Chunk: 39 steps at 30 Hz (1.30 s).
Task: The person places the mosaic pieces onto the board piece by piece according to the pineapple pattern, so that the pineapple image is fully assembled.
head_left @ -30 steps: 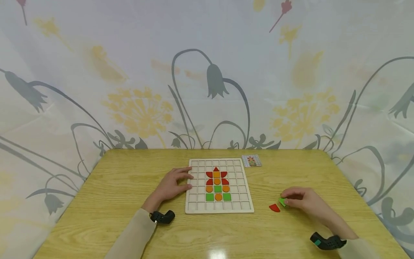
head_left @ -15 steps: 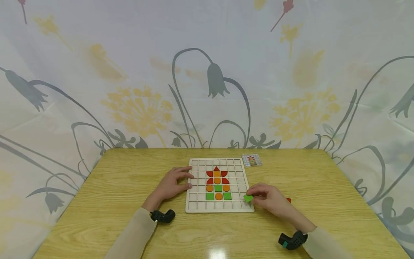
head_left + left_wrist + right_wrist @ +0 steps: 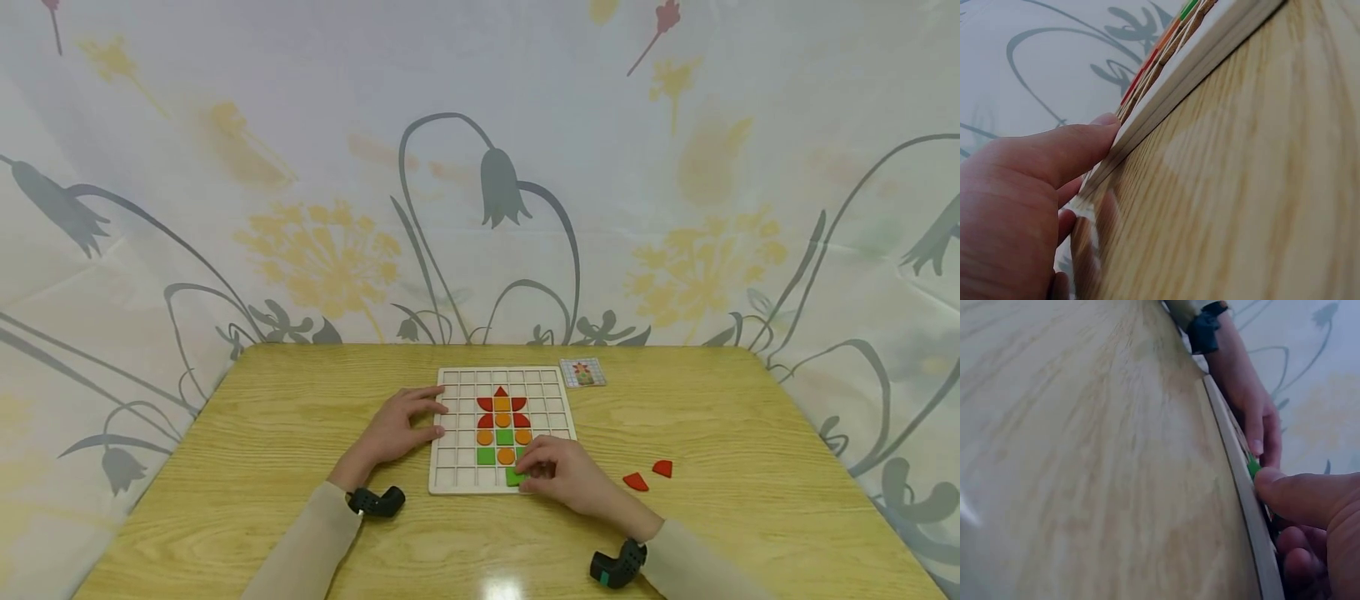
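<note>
A white grid board [image 3: 453, 477] lies on the table, with red, orange and green pieces set in a figure at its middle. My right hand [image 3: 566, 475] pinches a green tile [image 3: 514, 477] between thumb and fingers over the board's front row, just below the orange disc [image 3: 506, 456]. In the right wrist view the thumb covers much of that green tile [image 3: 1253, 466]. My left hand [image 3: 393, 427] lies at the board's left edge, its fingertips on the rim. The left wrist view has the thumb [image 3: 1094, 140] touching the edge of the board [image 3: 1185, 75].
Two red quarter-circle pieces, a nearer one [image 3: 636, 482] and a farther one [image 3: 662, 468], lie on the table right of the board. A small picture card [image 3: 583, 372] sits by the board's back right corner. A patterned cloth [image 3: 480, 167] stands behind the table.
My right hand has carried the green tile leftward from the table's right side to the board's front row. Both red pieces now show uncovered. The left hand has stayed in place.
</note>
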{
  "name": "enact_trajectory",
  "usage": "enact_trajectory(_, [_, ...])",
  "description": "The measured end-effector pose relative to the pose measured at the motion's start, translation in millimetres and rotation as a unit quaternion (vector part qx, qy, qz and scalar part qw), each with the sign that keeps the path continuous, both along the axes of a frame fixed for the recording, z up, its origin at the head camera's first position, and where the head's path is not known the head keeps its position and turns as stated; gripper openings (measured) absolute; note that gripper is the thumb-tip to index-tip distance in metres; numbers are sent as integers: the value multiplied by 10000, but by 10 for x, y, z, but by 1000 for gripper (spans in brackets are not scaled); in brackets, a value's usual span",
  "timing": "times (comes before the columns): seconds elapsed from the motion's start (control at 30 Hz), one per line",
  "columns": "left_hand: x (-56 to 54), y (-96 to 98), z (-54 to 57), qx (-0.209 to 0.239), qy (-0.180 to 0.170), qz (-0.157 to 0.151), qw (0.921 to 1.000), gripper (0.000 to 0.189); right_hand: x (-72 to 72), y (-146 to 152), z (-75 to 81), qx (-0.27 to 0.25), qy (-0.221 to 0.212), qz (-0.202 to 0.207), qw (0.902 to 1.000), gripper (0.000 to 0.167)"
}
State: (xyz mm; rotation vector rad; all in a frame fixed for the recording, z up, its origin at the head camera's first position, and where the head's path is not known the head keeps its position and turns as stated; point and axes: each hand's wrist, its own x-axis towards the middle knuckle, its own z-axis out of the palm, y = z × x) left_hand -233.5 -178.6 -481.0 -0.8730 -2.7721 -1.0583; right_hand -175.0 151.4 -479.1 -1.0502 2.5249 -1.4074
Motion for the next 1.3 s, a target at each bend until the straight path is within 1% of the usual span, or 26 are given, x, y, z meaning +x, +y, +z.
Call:
enact_trajectory(0.1, [-4,-6,-9,-72,29,21,10000,31,-11,-36,-35,-66,98,51,9999,13])
enact_trajectory(0.33, [7,-12,10,-19,31,57,10000,31,-2,-49,-4,51,-78,33,10000,11])
enact_trajectory(0.6, [11,-7,17,-33,31,32,10000,31,4,-38,2,196,-8,27,9998,12])
enact_trajectory(1.1, [-6,-1,9,-10,60,7,10000,32,18,-69,-12,157,27,-89,9998,10])
enact_trajectory(1.3, [-14,9,-12,-26,93,9,10000,31,17,-67,-35,192,144,-165,9996,11])
